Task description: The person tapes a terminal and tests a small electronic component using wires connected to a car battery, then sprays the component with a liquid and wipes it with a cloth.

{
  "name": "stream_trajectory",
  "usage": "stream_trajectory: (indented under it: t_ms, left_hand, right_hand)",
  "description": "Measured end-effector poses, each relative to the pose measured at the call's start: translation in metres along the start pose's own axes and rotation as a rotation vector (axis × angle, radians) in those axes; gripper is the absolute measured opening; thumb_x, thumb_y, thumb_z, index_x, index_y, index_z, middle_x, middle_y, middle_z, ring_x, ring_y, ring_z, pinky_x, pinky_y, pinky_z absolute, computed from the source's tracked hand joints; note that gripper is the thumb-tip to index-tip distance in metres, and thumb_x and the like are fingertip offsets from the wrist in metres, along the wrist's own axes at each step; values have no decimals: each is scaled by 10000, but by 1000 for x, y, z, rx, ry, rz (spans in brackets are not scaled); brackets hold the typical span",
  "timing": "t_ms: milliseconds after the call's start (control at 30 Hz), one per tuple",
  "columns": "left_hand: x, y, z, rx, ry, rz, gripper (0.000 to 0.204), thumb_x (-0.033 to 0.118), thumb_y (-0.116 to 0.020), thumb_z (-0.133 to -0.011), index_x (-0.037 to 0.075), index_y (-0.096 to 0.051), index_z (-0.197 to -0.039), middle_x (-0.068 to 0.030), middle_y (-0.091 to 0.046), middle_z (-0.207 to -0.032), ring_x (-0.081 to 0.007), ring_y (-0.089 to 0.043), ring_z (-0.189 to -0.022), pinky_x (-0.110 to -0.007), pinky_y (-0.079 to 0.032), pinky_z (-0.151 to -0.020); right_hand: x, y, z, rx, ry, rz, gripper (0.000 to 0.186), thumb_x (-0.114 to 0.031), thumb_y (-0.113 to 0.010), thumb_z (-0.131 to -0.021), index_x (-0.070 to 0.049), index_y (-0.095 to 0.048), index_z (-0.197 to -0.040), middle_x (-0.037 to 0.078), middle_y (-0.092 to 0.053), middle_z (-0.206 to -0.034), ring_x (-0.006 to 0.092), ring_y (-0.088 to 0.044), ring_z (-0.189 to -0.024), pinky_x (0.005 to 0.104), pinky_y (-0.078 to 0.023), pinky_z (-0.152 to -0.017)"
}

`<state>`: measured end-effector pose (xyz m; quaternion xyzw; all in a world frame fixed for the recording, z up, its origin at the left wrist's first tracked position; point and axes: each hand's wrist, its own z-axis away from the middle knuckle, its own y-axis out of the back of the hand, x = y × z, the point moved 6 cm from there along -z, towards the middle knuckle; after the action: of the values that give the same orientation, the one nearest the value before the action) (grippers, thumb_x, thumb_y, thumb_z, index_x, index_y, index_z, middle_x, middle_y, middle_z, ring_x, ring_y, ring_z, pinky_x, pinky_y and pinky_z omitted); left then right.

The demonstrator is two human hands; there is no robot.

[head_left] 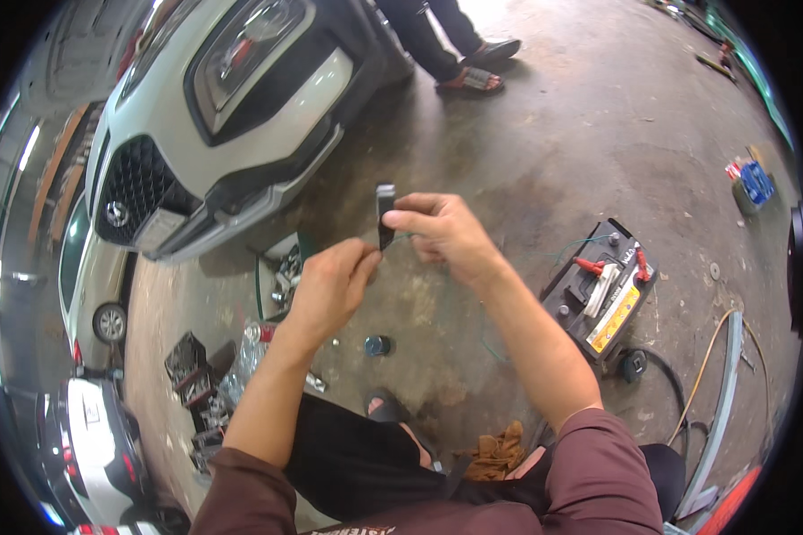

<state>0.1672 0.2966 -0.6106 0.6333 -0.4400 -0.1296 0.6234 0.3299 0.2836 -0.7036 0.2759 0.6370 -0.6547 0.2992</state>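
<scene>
A small, narrow black part with a silvery top end (384,198) stands upright between my hands, above the floor; its exact kind is unclear. My right hand (446,234) pinches it between thumb and forefinger. At its lower end, the closed fingertips of my left hand (326,283) meet it, though what exactly lies between them is too small to make out. A thin greenish wire (405,235) shows beside the part, by my right fingers.
A white car (169,116) is at upper left; a person's sandalled feet (475,78) are beyond it. On the floor are a car battery (598,290) with red clips, a dark round cap (377,345), an open toolbox (187,370), a plastic bottle (250,361) and brown gloves (495,453).
</scene>
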Motion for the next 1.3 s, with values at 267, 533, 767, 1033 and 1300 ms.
stream_trajectory:
  t_ms: [267, 533, 767, 1033, 1300]
  left_hand:
    - [-52, 19, 16, -106, 437, 422, 274, 218, -686, -1064, -31, -736, -961, -57, -720, -769, -124, -587, -686, -299, -471, -651]
    - [-64, 12, 17, -82, 404, 573, 239, 205, -632, -1120, -23, -701, -1092, -60, -755, -887, -128, -715, -808, -286, -576, -718]
    - [-62, 8, 16, -98, 288, 469, 256, 218, -627, -1128, -29, -681, -1091, -70, -754, -901, -131, -710, -848, -319, -584, -781]
    - [-44, 10, 14, -132, 112, 81, 195, 181, -671, -1070, -13, -685, -1060, -144, -723, -829, -278, -702, -749, -399, -548, -729]
    - [-26, 23, 5, 262, -184, -106, 145, 138, -730, -1008, 9, -676, -1045, -157, -723, -1080, -363, -668, -1041, -457, -514, -905]
  right_hand:
    - [-20, -23, 12, -450, 252, 621, 290, -129, -762, -939, 11, -808, -1188, -42, -605, -1004, 129, -585, -872, 288, -491, -797]
    - [21, -18, -7, -199, 35, 508, 343, -183, -750, -1000, 26, -639, -1248, 80, -697, -1120, 156, -688, -959, 323, -571, -877]
    - [0, -43, -3, -136, 473, 1003, 222, -157, -799, -937, -1, -741, -1083, 67, -728, -914, 143, -657, -879, 344, -540, -783]
    - [6, -46, -1, -161, 186, 899, 179, -150, -802, -919, 9, -753, -985, 107, -742, -839, 237, -684, -752, 365, -544, -722]
    - [-2, -53, 0, -94, 769, 1256, 142, -110, -778, -942, 24, -744, -972, 176, -744, -876, 345, -704, -782, 406, -553, -727]
